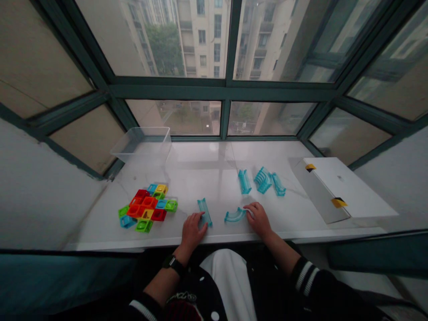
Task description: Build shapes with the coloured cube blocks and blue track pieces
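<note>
Near the front edge of the white sill, my left hand (193, 231) has its fingers and thumb closed on the lower part of a straight, clear-blue toy track piece (203, 206). The piece lies on the surface, slightly slanted. To its right, my right hand (259, 219) pinches the right end of a curved clear-blue track piece (234, 216), which also rests on the sill. The two pieces are apart. Farther back lie a straight track piece (244, 182), a stack of curved track pieces (262, 180) and another track piece (278, 184).
At left sits a cluster of red, green, blue and yellow plastic blocks (147, 207). Behind it a transparent bin (142, 142) stands by the window. A white box (347, 189) with black-and-yellow tape lies at right. Window frames (220, 92) enclose the sill (200, 165).
</note>
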Motion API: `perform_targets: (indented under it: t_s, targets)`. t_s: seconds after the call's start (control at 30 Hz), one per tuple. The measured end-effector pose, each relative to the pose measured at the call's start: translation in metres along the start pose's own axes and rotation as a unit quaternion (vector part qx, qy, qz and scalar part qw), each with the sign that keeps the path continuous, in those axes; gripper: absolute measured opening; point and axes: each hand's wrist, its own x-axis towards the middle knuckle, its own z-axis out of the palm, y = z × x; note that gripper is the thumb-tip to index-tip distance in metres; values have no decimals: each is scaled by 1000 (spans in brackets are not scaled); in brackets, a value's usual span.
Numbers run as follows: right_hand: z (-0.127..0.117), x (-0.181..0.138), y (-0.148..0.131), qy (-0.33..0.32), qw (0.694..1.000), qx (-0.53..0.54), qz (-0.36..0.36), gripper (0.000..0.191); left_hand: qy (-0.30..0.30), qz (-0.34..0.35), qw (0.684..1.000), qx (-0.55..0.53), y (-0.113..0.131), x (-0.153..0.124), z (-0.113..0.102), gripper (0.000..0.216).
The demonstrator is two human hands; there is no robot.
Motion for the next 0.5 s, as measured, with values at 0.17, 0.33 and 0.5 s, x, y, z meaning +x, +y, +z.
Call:
perform_targets:
  t_s: [0.17, 0.33, 0.5]
  targets:
    - [5, -16, -33, -122, 992, -10, 13, 26, 6, 4, 1000, 7, -1, 0, 1, 37]
    - [12, -19, -40, -149, 989, -19, 2, 22, 3, 0, 1000, 3, 1, 0, 0, 37]
    - [12, -15, -28, -121, 992, -17, -16, 20, -4, -6, 1000, -6, 3, -1, -1, 37]
